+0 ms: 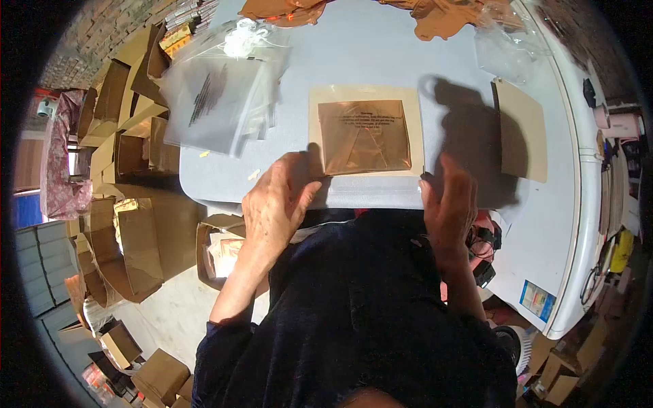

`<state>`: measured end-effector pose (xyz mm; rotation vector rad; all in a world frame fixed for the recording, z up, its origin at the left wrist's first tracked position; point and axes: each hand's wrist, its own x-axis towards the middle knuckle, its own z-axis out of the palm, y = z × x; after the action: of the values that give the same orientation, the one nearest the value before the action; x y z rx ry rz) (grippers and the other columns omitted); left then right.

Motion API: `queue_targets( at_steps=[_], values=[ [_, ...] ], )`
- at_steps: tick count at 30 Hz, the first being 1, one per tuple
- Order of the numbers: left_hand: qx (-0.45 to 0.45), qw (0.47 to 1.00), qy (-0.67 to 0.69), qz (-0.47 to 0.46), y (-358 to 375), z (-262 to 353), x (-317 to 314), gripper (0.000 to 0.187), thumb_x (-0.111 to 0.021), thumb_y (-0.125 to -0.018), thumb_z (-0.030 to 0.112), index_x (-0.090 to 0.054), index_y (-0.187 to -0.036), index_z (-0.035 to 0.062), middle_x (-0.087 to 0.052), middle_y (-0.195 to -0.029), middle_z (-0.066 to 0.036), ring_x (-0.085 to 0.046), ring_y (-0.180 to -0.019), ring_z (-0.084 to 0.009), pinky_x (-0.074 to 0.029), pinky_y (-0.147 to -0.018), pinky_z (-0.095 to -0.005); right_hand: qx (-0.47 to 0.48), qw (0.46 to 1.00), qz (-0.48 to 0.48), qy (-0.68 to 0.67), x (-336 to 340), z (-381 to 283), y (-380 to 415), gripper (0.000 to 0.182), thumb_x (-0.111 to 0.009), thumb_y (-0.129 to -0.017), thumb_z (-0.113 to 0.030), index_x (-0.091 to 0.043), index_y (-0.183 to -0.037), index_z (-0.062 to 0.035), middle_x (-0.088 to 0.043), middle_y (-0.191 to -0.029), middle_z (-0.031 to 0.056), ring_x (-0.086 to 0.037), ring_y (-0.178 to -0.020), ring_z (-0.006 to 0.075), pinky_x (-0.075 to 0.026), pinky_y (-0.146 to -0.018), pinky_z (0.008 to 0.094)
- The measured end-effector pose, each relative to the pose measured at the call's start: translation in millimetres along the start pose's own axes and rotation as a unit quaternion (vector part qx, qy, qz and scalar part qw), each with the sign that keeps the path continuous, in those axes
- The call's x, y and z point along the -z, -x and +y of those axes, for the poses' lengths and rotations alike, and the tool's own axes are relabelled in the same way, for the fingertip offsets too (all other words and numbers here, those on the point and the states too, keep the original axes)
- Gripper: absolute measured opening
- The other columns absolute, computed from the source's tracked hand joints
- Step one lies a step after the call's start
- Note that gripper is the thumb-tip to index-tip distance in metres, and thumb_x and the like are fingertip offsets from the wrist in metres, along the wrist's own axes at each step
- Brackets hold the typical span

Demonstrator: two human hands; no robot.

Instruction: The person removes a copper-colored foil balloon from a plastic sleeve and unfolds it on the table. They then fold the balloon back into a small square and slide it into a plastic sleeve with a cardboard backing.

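A flat brown packet (366, 144) with dark printed warning text lies on a beige cardboard sheet (315, 102) near the front edge of the table (292, 122). Close to the packet's lower left corner is my left hand (272, 200), thumb apart from the fingers and nothing visible in it. My right hand (450, 204) is beside the sheet's lower right corner, thumb and index finger spread. A small dark spot shows by the right thumb tip. The right hand and arm cast a broad shadow over the tabletop.
Clear plastic bags (211, 102) are stacked at the left, with white string (245, 39) on top. Another beige card (522, 132) lies at the right. Brown material (289, 10) and crumpled clear plastic (510, 44) sit at the back. Cardboard boxes (139, 245) crowd the left side.
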<state>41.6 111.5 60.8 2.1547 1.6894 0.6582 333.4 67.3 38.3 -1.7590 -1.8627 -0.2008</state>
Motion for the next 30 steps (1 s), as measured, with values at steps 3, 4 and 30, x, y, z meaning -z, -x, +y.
queue_targets(
  at_steps=[3, 4, 30],
  values=[
    [-0.167, 0.983, 0.001, 0.080, -6.3, 2.7, -9.2, 0.045, -0.086, -0.085, 0.013, -0.066, -0.124, 0.0031, -0.066, -0.094, -0.014, -0.066, -0.085, -0.0293, -0.056, -0.071, -0.0421, 0.102, 0.995, -0.012, -0.008, -8.7, -13.4, 18.5, 0.035, -0.078, -0.087, -0.013, -0.071, -0.120, -0.0039, -0.069, -0.099, 0.0108, -0.065, -0.090, 0.0305, -0.050, -0.083, 0.0456],
    [-0.172, 0.983, 0.006, 0.061, -7.5, 6.7, -12.5, 0.042, -0.087, -0.080, 0.007, -0.069, -0.118, 0.0027, -0.064, -0.100, -0.015, -0.064, -0.092, -0.0326, -0.055, -0.076, -0.0422, 0.135, 0.990, -0.012, -0.038, -15.3, -19.3, 25.3, 0.033, -0.079, -0.085, -0.012, -0.074, -0.116, -0.0041, -0.068, -0.103, 0.0100, -0.065, -0.095, 0.0294, -0.049, -0.085, 0.0444],
    [-0.425, 0.899, -0.107, -0.022, -65.0, 10.8, -55.3, 0.041, -0.064, -0.085, 0.015, -0.069, -0.125, 0.0092, -0.061, -0.115, -0.005, -0.058, -0.102, -0.0216, -0.046, -0.083, -0.0353, 0.158, 0.986, -0.009, -0.055, -53.1, -42.7, 50.0, 0.053, -0.081, -0.078, -0.026, -0.073, -0.128, -0.0095, -0.066, -0.124, 0.0034, -0.060, -0.113, 0.0242, -0.043, -0.095, 0.0471]
  ],
)
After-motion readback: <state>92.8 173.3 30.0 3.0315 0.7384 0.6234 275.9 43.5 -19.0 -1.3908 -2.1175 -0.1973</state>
